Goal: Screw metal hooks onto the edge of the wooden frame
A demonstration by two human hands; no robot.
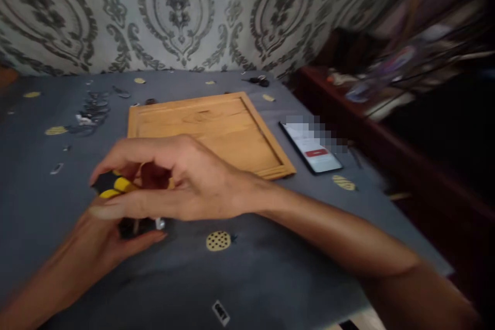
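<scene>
My right hand [185, 180] reaches across from the right, its fingers and thumb closed round a black and yellow object [116, 184], perhaps a tool handle. Under it, my left hand [96, 240] comes from the lower left. The left fingers are mostly hidden behind the right hand; its thumb points right. Near the left thumb, a dark thing with a small shiny metal part [160, 224] shows, too blurred to name. Just beyond both hands lies a framed wooden board [209, 129], flat on the cloth.
A phone [313, 149] with a lit screen lies right of the board. Dark coiled cables or wires [95, 108] lie at the back left. A small dark item [260, 81] is near the patterned wall. The grey-blue cloth [263, 268] has pineapple prints. Dark red furniture [340, 98] borders the right.
</scene>
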